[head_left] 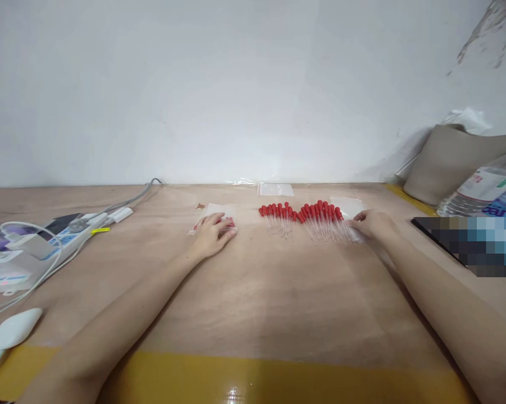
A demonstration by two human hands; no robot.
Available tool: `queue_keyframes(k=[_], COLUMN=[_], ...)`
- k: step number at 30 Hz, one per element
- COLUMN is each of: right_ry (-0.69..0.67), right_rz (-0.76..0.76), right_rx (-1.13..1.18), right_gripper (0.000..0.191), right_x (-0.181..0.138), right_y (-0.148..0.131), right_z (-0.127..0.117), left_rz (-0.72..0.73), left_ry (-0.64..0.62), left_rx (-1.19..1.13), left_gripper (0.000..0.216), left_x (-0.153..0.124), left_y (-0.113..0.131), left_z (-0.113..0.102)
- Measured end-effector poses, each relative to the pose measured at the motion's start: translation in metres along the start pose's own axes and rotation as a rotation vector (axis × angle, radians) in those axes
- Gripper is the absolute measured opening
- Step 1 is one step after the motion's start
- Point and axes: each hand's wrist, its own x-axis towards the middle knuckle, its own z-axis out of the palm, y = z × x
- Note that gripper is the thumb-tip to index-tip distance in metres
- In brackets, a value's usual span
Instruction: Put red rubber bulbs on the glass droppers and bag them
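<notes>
Several glass droppers with red rubber bulbs (309, 217) lie in a row on the brown table (256, 292), toward the far middle. My left hand (213, 233) rests flat, fingers stretched, on a clear plastic bag (208, 216) that holds a few red-bulbed droppers. My right hand (370, 224) lies at the right end of the dropper row, fingers curled over the glass tips and a clear bag (349, 209) beside them. Whether it grips anything is hidden.
Another clear bag (275, 189) lies near the wall. A power strip with cables and small devices (46, 241) fills the left side. A water bottle (484, 191) and a grey pouch (446, 160) stand at the right. Yellow tape (253, 379) lines the near edge.
</notes>
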Motion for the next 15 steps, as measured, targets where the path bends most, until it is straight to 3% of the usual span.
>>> queue_keyframes(k=[4, 9, 11, 12, 15], right_ry=[0.046, 0.391, 0.447, 0.431, 0.196], right_rz=[0.019, 0.062, -0.030, -0.089, -0.320], right_rx=[-0.018, -0.057, -0.004, 0.057, 0.373], right_gripper=[0.023, 0.029, 0.027, 0.024, 0.018], right_x=[-0.004, -0.020, -0.034, -0.044, -0.086], right_y=[-0.001, -0.015, -0.033, -0.044, -0.085], right_z=[0.000, -0.025, -0.035, -0.038, -0.028], left_rz=[0.011, 0.044, 0.033, 0.026, -0.037], left_ry=[0.091, 0.184, 0.197, 0.192, 0.111], left_rx=[0.023, -0.028, -0.097, -0.151, -0.400], left_gripper=[0.032, 0.028, 0.027, 0.027, 0.031], left_x=[-0.010, -0.009, -0.008, -0.008, -0.009], left_y=[0.004, 0.001, 0.005, 0.009, 0.028], left_z=[0.007, 0.006, 0.002, 0.000, -0.004])
